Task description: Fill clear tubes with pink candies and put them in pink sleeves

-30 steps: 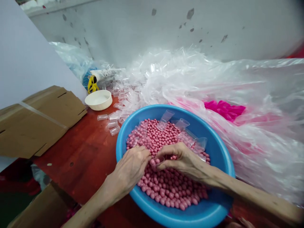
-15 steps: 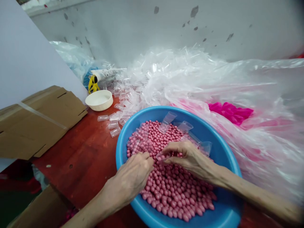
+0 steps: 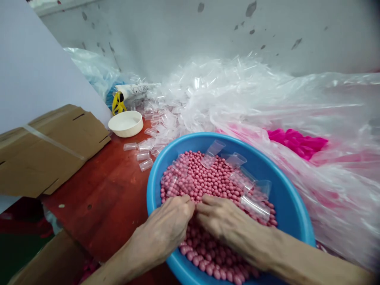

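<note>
The left hand [image 3: 172, 219] and the right hand [image 3: 219, 219] meet over the near half of a blue plastic basin [image 3: 287, 200], fingertips close together and both sets of fingers curled inward. Their backs hide whatever is between the fingers, so I cannot tell whether either hand is grasping something. The pink beads [image 3: 204, 178] fill the bottom of the basin, spreading around and below both hands. Several clear plastic cups [image 3: 255, 208] lie on their sides on the beads, along the far side and to the right. The basin is on a reddish-brown desk [image 3: 109, 194]. Beyond it, to the far left, are a loose heap of clear cups [image 3: 162, 122], a round white dish [image 3: 129, 130] and a yellow-and-black object [image 3: 118, 103]. Flattened cardboard [image 3: 56, 154] lies at the left; at the far right, clear plastic sheeting [image 3: 299, 103] surrounds bright pink material [image 3: 298, 143].
</note>
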Demonstrator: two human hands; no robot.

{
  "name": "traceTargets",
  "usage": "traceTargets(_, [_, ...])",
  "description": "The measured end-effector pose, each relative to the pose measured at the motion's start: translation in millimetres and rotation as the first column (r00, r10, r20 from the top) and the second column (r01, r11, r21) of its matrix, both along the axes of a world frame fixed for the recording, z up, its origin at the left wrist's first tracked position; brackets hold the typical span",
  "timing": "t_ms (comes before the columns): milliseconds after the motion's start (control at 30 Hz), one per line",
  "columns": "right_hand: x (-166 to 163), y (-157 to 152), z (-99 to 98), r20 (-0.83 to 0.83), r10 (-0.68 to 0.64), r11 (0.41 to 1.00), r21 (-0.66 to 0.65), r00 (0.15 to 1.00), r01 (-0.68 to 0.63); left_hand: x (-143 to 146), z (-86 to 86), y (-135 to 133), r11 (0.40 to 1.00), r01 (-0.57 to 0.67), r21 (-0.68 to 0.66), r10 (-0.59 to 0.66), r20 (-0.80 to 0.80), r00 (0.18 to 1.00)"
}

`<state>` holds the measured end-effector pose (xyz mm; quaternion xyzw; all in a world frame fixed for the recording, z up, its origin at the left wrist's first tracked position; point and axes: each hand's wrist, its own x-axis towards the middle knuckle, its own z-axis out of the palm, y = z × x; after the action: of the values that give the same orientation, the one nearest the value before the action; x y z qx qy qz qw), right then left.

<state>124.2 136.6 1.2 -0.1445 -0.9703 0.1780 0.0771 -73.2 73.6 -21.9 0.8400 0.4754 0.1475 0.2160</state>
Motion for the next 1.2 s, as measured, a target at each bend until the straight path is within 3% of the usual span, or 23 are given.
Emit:
traceTargets(67, [6.2, 15.0, 8.8, -0.015, -0.079, 0.954, -0.29, 0.997, 0.071, 0.5, 0.6, 1.0, 0.999, -0.002, -0.035, 0.002, 0.005, 1.0])
traceTargets(133, [11.6, 32.3, 14.7, -0.001, -0.215, 0.842, -0.506, 0.977, 0.185, 0.4, 0.7, 2.6, 0.997, 0.002, -0.071, -0.002, 0.007, 1.0])
traceTargets(267, [16.2, 62.3, 15.0, -0.004, -0.391, 0.612, -0.748, 0.921, 0.256, -1.0, -0.2, 4.5, 0.992, 0.004, -0.124, -0.007, -0.026, 1.0])
traceTargets(333, [14.3, 74.7, 12.7, -0.035, -0.481, 0.544, -0.795, 0.876, 0.267, -1.3, -0.4, 4.4, 0.99, 0.004, -0.142, -0.009, -0.037, 0.999])
traceTargets(400, [9.2, 86.7, 10.7, -0.103, -0.596, 0.554, -0.77, 0.796, 0.315, -1.0, 0.0, 4.0, 0.988, 0.01, -0.153, -0.016, -0.038, 0.999])
traceTargets(467, [1.5, 99.2, 9.2, -0.185, -0.661, 0.607, -0.701, 0.727, 0.374, -0.3, 0.9, 3.4, 0.987, 0.01, -0.16, -0.016, -0.038, 0.999])
traceTargets(633, [-19.3, 128.7, 2.2, -0.24, -0.623, 0.75, -0.454, 0.744, 0.481, -0.7, -0.4, 2.4, 0.988, -0.007, -0.154, 0.0, -0.047, 0.999])
traceTargets(767, [-30.3, 139.5, -9.5, -0.21, -0.609, 0.776, -0.358, 0.765, 0.52, -2.4, -4.5, 2.6, 0.99, 0.009, -0.14, -0.014, -0.035, 0.999])
traceTargets(933, [-36.6, 136.9, -17.9, -0.135, -0.537, 0.819, -0.322, 0.833, 0.476, -0.9, -2.9, 3.2, 0.989, 0.011, -0.144, -0.014, -0.017, 1.0])
traceTargets(1200, [-36.0, 129.2, -17.5, -0.166, -0.548, 0.817, -0.318, 0.82, 0.482, 0.2, -3.3, 4.9, 0.993, 0.036, -0.109, -0.033, 0.026, 0.999])
